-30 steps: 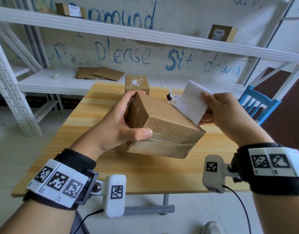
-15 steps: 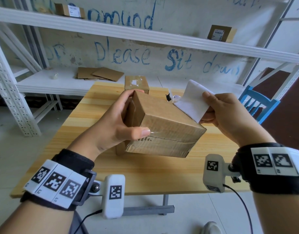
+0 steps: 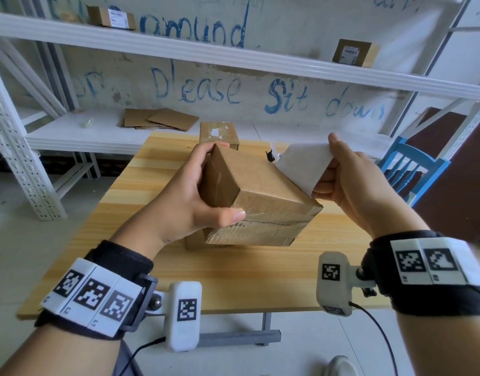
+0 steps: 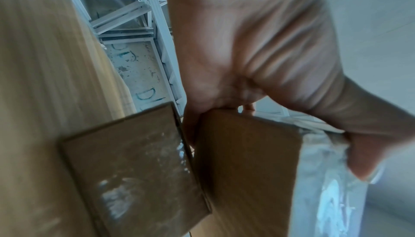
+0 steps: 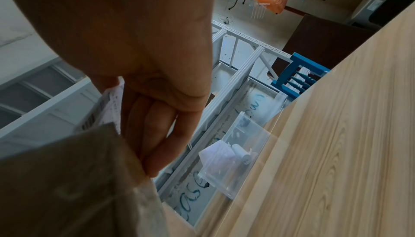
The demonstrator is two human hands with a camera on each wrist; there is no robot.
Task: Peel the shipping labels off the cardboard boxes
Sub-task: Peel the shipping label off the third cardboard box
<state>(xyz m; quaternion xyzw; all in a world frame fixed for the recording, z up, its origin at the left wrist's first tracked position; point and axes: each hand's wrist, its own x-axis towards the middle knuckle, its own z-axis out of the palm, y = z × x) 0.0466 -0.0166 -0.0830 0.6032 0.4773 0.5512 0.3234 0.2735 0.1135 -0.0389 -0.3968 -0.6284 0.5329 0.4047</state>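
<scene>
Matt brown cardboard box (image 3: 256,185) with glossy clear tape (wrinkled), white paper label (image 3: 304,165), smooth pale wood-grain table (image 3: 247,280), white metal shelf (image 3: 179,50).

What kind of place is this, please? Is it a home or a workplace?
Probably a storeroom or small packing room. White metal shelving holds labelled cardboard boxes and flattened cardboard, the wall is rough with painted blue writing, and a plain wooden table serves as workbench.
</scene>
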